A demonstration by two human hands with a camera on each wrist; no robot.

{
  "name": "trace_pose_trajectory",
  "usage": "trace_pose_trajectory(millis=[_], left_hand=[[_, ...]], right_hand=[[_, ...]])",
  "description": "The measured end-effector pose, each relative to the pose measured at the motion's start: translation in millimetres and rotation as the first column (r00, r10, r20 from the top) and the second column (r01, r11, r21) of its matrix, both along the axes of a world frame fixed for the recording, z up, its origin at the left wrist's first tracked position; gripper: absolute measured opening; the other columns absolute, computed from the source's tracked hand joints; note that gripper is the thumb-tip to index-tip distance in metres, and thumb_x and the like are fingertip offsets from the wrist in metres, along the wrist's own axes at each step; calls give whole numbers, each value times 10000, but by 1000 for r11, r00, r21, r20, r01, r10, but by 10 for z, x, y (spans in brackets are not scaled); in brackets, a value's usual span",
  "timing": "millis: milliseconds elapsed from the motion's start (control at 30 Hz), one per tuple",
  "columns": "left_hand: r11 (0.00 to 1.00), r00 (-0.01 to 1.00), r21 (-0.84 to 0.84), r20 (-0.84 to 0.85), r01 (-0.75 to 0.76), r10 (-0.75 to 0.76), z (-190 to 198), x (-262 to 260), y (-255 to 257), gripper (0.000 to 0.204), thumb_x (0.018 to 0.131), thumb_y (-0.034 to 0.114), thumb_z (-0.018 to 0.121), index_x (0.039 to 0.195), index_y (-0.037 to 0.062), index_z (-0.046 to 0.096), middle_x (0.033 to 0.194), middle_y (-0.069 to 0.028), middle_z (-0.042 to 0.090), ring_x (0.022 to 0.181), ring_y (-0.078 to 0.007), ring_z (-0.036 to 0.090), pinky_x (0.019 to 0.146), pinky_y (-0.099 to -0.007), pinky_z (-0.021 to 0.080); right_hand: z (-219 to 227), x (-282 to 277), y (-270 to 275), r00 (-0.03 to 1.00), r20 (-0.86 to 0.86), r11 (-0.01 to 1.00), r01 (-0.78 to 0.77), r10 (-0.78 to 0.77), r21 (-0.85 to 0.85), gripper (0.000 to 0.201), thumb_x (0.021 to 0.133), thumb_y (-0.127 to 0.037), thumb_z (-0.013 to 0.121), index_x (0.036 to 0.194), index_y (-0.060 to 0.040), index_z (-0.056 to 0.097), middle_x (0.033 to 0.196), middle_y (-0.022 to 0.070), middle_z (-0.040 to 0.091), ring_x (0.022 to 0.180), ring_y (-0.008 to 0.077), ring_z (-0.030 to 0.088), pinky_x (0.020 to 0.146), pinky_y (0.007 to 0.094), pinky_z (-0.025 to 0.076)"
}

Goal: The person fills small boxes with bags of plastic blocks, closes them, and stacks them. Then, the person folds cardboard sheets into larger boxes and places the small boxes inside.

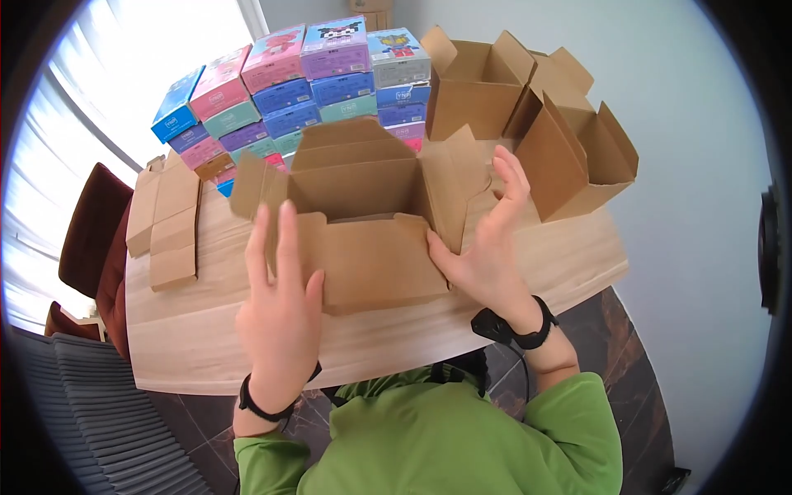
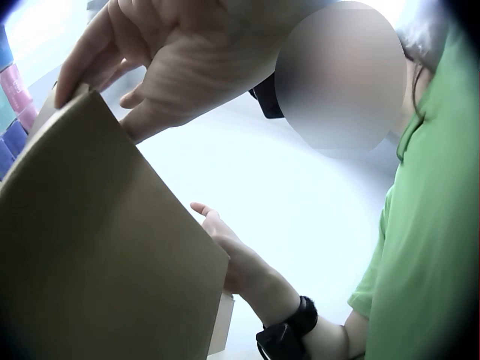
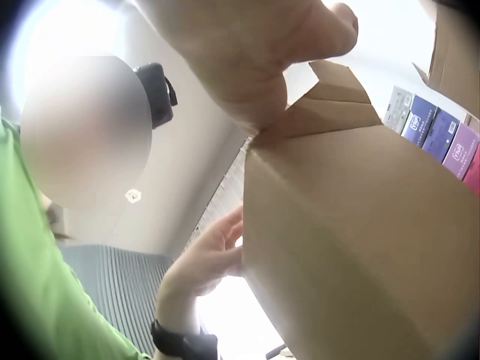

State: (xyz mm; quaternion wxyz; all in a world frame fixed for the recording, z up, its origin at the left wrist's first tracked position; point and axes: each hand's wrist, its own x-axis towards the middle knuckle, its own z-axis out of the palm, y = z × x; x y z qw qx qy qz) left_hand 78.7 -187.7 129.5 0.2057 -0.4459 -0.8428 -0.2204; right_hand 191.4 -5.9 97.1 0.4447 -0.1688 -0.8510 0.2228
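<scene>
An open cardboard box (image 1: 384, 264) stands in front of me near the table's front edge, its top flaps folded outward. My left hand (image 1: 280, 318) lies along its near left corner, index and middle fingers extended over the left flap. In the left wrist view, those fingertips reach the upper edge of the cardboard (image 2: 105, 232). At the near right corner is my right hand (image 1: 495, 260), its thumb touching the carton and its other fingers raised away from it. The right wrist view shows the base of that thumb against the corner below a flap (image 3: 330, 105).
Colourful toy boxes (image 1: 285, 95) are stacked in rows at the back. Open cartons (image 1: 478, 91) stand at the back right, another carton (image 1: 569, 173) nearer. Flattened cardboard (image 1: 169, 223) lies on the left of the wooden table (image 1: 223, 322). A dark red chair (image 1: 95, 227) stands beyond.
</scene>
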Motion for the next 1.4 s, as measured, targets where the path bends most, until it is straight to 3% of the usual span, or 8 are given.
trace_pose_trajectory(millis=[233, 400, 533, 733, 1000, 1167, 1267, 1400], left_hand=[[1000, 999, -10, -45, -20, 19, 129, -58, 110, 682, 646, -35, 589, 1267, 204, 442, 1403, -195, 210, 524, -178, 531, 401, -262, 404], [998, 962, -13, -267, -60, 55, 345, 13, -25, 759, 589, -32, 657, 1278, 189, 427, 1383, -202, 244, 929, -252, 531, 719, -330, 454], [973, 977, 203, 162, 105, -139, 366, -210, -2, 850, 565, 41, 739, 1316, 108, 345, 1387, -173, 250, 1305, -299, 213, 1030, -410, 254], [674, 519, 509, 431, 536, -738, -91, -916, 2, 733, 722, 371, 669, 1308, 63, 354, 1381, -170, 258, 1291, -289, 246, 1028, -407, 233], [773, 736, -55, 355, 632, -576, 158, -1128, 19, 687, 776, 527, 510, 1249, 35, 437, 1346, -180, 318, 1211, -322, 335, 989, -390, 247], [712, 346, 363, 685, 602, -641, 84, -1358, 64, 681, 827, 342, 518, 1371, 47, 234, 1392, -116, 283, 1268, -254, 284, 1027, -355, 212], [774, 627, 217, 477, 595, -616, -123, -1361, 204, 683, 792, 16, 547, 1376, 38, 192, 1412, -87, 238, 1273, -231, 281, 1045, -350, 218], [750, 596, 334, 460, 571, -658, -182, -1156, 216, 649, 769, 173, 587, 1330, 43, 288, 1333, -144, 375, 1219, -301, 351, 1022, -403, 232]], right_hand=[[86, -69, 45, 921, -32, 814, -358, 388, -457, 987, 629, 83, 541, 1349, -27, -125, 1403, 245, 70, 1316, 360, 119, 1060, 383, 165], [36, -95, 31, 889, -78, 781, -436, 451, -447, 940, 624, 112, 444, 1373, -79, -92, 1372, 180, 251, 1277, 290, 269, 1045, 393, 220], [127, -138, 24, 855, 109, 843, -466, 507, -267, 868, 599, 141, 392, 1374, -15, 35, 1403, 210, 193, 1302, 314, 221, 1048, 352, 220], [159, -167, 7, 805, 146, 812, -539, 575, -223, 812, 599, 153, 354, 1364, 15, 122, 1391, 231, 208, 1293, 318, 240, 1042, 326, 239], [58, -243, -108, 775, -70, 689, -596, 628, -413, 751, 664, 134, 343, 1367, 7, 110, 1359, 254, 243, 1291, 322, 241, 1046, 361, 233], [116, -255, -92, 768, 168, 783, -583, 618, -216, 564, 718, 71, 417, 1275, -4, 368, 1311, 182, 372, 1263, 300, 303, 1046, 426, 222], [57, -210, -59, 609, 306, 676, -704, 732, -217, 324, 736, 5, 502, 1051, -9, 573, 1161, 122, 537, 1196, 275, 407, 1033, 494, 214], [-11, -234, -86, 689, 199, 717, -657, 697, -233, 155, 744, -52, 557, 874, -9, 630, 984, 96, 626, 1083, 259, 516, 1017, 533, 222]])
